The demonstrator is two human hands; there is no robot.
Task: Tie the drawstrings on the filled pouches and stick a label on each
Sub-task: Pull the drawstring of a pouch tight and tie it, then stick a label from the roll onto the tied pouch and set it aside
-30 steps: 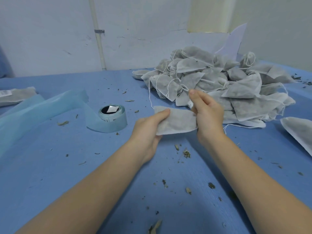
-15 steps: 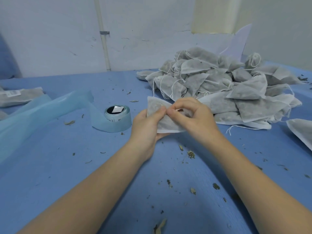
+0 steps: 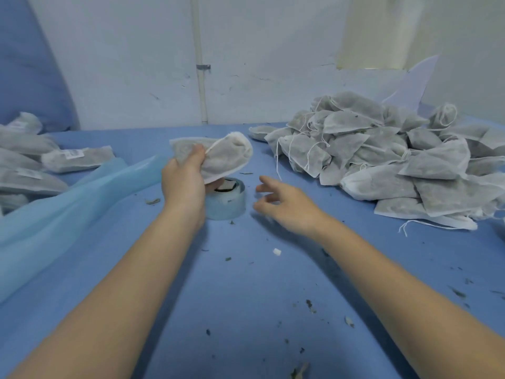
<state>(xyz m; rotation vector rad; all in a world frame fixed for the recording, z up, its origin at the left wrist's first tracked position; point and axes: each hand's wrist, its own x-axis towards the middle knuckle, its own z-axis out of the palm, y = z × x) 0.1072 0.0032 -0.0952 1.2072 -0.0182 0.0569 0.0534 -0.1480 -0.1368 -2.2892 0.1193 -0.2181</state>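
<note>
My left hand [image 3: 184, 184] grips a grey filled pouch [image 3: 224, 157] and holds it above the label roll [image 3: 226, 203], a pale blue roll standing on the blue table. A thin white drawstring runs across the pouch's top. My right hand [image 3: 284, 203] hovers just right of the roll, fingers spread and loosely bent, holding nothing; it is motion-blurred. A big heap of grey pouches [image 3: 382, 149] with loose white strings lies at the right. Labelled pouches [image 3: 76, 158] lie at the far left.
A long pale blue backing strip [image 3: 68, 209] trails from the roll to the left edge. Dried herb bits and a small white scrap [image 3: 276, 251] are scattered on the blue table [image 3: 246, 296]. A white wall with a pipe [image 3: 200, 77] stands behind.
My right hand let go of the pouch and dropped toward the label roll. My left hand lifted the pouch up and left. The view swung left, showing the labelled pouches.
</note>
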